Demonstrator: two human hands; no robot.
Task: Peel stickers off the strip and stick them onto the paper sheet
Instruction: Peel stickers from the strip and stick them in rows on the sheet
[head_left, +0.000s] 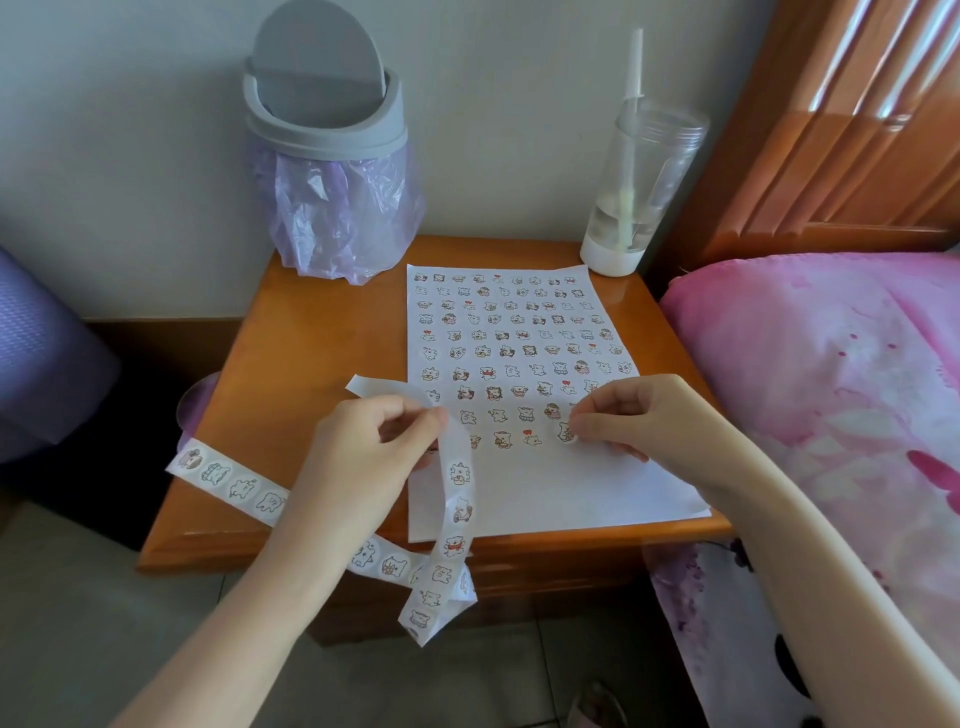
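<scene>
A white paper sheet (550, 499) printed over with rows of small cartoon stickers lies flat on an orange-brown varnished wooden bedside table (311, 332), filling the top's right half, with its lower third bare. The right hand (641, 415) hovers low over the sheet, toward 5 o'clock from the sheet's middle. Its thumb and forefinger are pinched together on a small round sticker (567, 432) with a cartoon animal, held at the right end of the last, unfinished row; whether the sticker already touches the paper cannot be told. The other fingers are curled under. The left hand (363, 457) is at the sheet's 8 o'clock edge, thumb and forefinger clamped on a long white sticker strip (458, 506), the remaining fingers curled. From that grip the strip's bare, peeled end arcs away toward 11 o'clock. The loaded part hangs toward 6 o'clock over the table's front edge, folds below it, then runs under the left forearm toward 9 o'clock. At the table's 11 o'clock corner stands a grey swing-lid bin (322, 124) lined with a lilac plastic bag. At 1 o'clock stands a clear plastic bottle (644, 171) with a white base and a straw. Pink floral bedding (831, 374) lies at 3 o'clock of the table.
</scene>
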